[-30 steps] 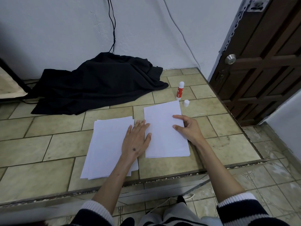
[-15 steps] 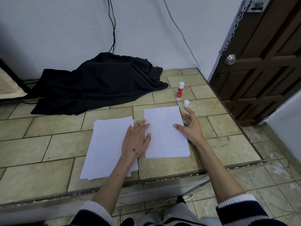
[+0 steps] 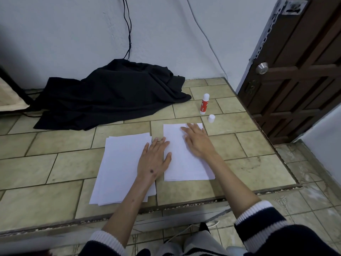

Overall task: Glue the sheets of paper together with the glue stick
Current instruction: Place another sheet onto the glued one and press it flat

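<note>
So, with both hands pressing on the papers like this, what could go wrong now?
1. The glue stick stands uncapped, its cap lying apart beside it, so the glue may dry.
2. The right hand rubs near the far edge of the glued sheets, close to the cap; it could knock it away.
3. The left hand lies across both the paper stack and the glued sheets, so either could shift.

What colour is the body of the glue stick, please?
Red, with a white top, on the glue stick; head view.

Right hand (image 3: 198, 143) now flat on sheet (image 3: 186, 163)
</note>
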